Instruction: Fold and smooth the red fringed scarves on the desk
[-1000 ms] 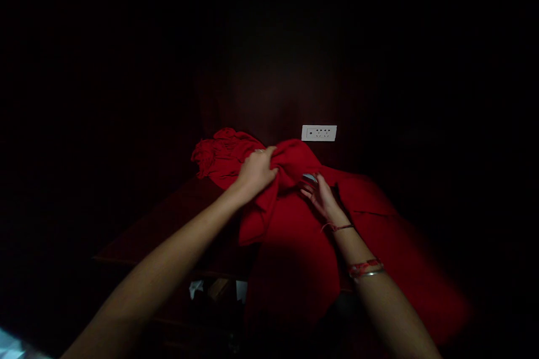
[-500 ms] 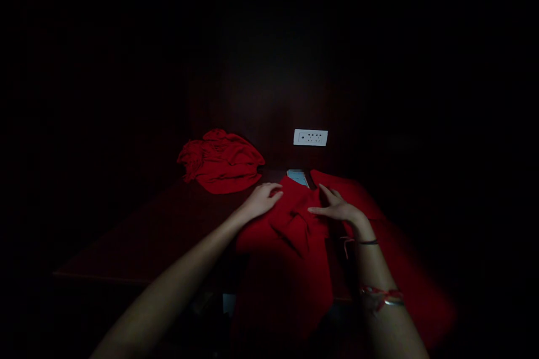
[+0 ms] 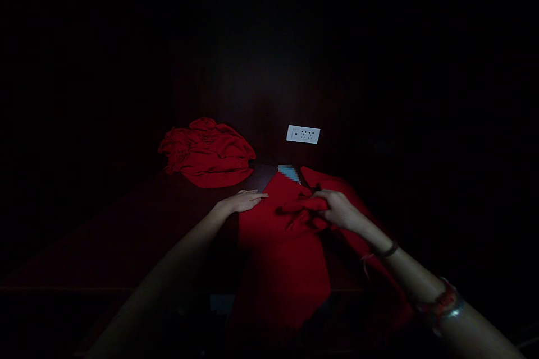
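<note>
A long piece of red cloth lies over the dark table and hangs down past its front edge. Flat on the cloth's left edge rests my left hand, its fingers stretched out and holding nothing. My right hand is closed on a bunched fold of the same cloth at its right side; the fingertips are partly hidden by the fold. Between the hands the cloth is rumpled near the right hand and smoother toward the left.
A heaped red fringed scarf lies at the back left of the dark table. More red cloth spreads behind my right arm. A blurred light-blue rectangle lies behind the cloth. On the wall is a white socket plate.
My right hand has gone from spread fingers to a grip on a fold of the cloth. My left hand has flattened onto the cloth's left edge, and the middle creases are smoother.
</note>
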A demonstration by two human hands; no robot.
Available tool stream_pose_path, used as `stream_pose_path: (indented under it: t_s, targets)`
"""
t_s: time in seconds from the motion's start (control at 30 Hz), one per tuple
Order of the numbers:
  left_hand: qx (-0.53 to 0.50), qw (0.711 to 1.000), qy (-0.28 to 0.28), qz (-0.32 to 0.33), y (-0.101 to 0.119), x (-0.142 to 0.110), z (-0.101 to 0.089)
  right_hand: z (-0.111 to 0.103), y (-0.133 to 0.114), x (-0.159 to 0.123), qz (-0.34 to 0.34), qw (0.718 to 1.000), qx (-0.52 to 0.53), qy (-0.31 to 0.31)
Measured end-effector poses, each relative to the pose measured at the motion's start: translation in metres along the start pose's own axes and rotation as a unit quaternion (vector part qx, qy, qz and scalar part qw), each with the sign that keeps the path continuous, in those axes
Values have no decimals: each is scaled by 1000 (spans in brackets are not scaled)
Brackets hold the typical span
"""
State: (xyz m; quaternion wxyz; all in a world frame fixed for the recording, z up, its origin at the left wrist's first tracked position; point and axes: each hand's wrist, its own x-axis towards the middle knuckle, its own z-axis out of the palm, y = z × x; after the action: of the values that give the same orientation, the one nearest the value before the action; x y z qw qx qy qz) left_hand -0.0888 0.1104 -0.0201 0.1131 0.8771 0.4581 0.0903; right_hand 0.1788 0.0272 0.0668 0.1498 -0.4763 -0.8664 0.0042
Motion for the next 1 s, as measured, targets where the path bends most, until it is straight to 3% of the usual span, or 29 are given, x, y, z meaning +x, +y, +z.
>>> stream_pose_path:
  t_s: [0.17,0.23,0.3,0.4,0.47,0.6,0.7,0.87,1.0]
  targets:
    - [0,1000,12,-2,-8,4,4,-73,44,-39,109,980,86,145]
    - [14,1000,24,-12,-7,6,7,-84,60,-52,162,968,78,175]
    - [30,999,35,-15,-6,7,9,-83,73,-57,190,970,33,149]
    - [40,998,55,-18,-4,7,12,-65,82,-48,193,979,-55,-29]
    - [39,997,69,-23,-5,8,14,-48,75,-35,191,971,-107,-93]
    - [18,994,106,-22,-10,11,18,-10,32,1,31,995,-89,-22]
    - [-18,987,159,-19,-13,12,19,27,-3,30,-93,994,-35,-49]
    - [-94,971,210,-57,-13,6,18,83,-24,54,-133,988,-15,-74]
    - [-138,958,233,-89,-10,11,13,99,-23,44,-146,988,-36,-34]
